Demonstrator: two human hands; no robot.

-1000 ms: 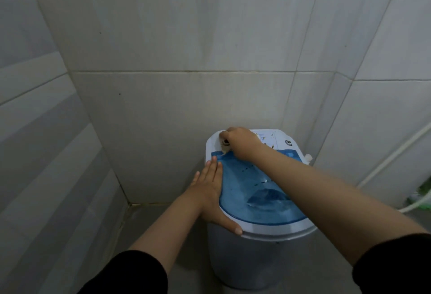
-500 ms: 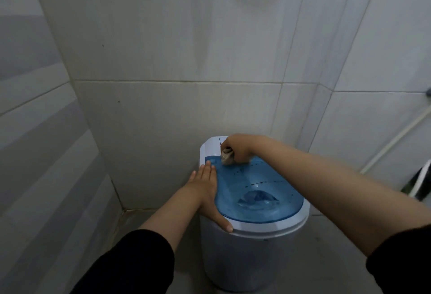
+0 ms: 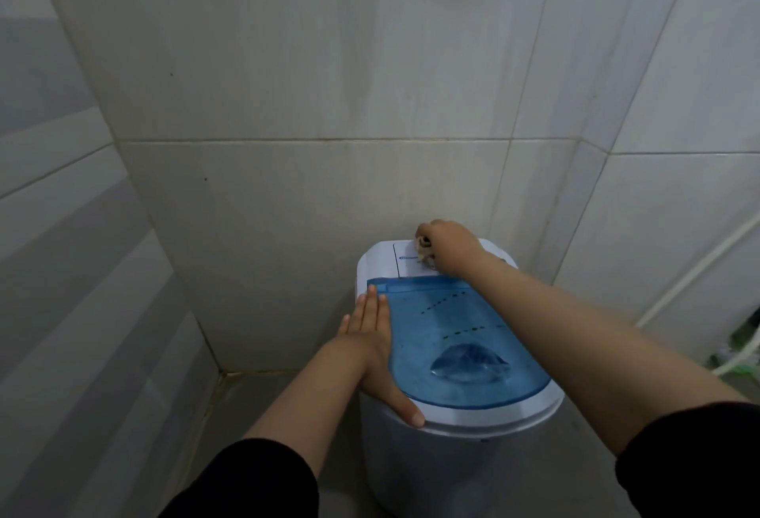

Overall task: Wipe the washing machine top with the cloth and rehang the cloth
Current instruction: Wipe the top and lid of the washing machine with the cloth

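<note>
A small round washing machine [image 3: 469, 451] stands in the tiled corner, white with a translucent blue lid [image 3: 460, 345]. My right hand [image 3: 452, 246] is closed on a small bunched beige cloth [image 3: 423, 251], pressing it on the white control panel [image 3: 382, 262] at the machine's back edge. Most of the cloth is hidden under my fingers. My left hand [image 3: 374, 349] lies flat and open on the machine's left rim, fingers together pointing away, thumb along the front rim.
Tiled walls close in at the left [image 3: 82, 271], behind and at the right. A white pipe [image 3: 699, 266] runs diagonally on the right wall. A white hose and something green [image 3: 740, 353] sit at the right edge. Grey floor [image 3: 255, 398] lies left of the machine.
My right hand with the cloth has slid from the lid's back-left corner up and right onto the white control panel. My left hand stays flat on the left rim.
</note>
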